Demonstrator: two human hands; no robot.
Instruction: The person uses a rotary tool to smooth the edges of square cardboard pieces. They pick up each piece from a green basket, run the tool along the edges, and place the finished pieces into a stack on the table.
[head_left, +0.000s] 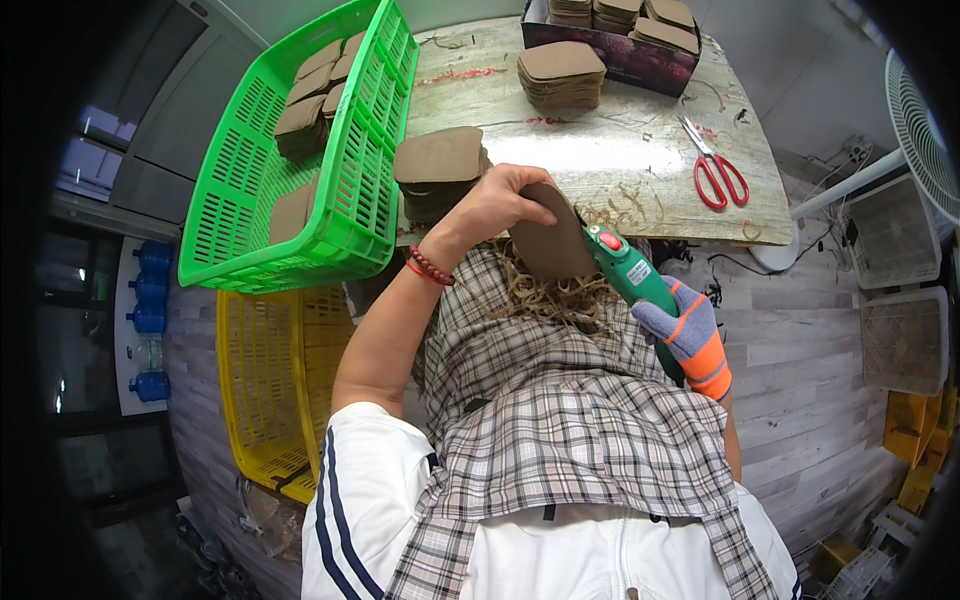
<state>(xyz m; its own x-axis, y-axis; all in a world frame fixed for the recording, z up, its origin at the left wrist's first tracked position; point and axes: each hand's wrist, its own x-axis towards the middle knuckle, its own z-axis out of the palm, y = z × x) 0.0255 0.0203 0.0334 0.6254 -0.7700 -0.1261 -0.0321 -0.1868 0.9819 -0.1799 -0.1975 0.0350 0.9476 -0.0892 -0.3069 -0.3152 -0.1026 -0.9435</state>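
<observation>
My bare left hand (498,205) is closed on a flat brown pad (552,242) with rounded corners, thumb on its face. My right hand (688,335), in a grey and orange glove, wraps round a green handheld power cutter (627,268) with a red button. The cutter's head meets the pad's right edge; its blade is hard to make out. Thin brown trimmings (560,300) lie in my checked apron (590,400) below the pad. Beside my left hand, at the table's near edge, stands a stack of similar pads (438,158).
A green crate (365,190) with pad stacks is on the left, above a yellow crate (262,390). On the table (480,100) are another stack (562,72), red-handled scissors (718,175) and a dark box (625,60) of pads. A white fan (920,130) stands right.
</observation>
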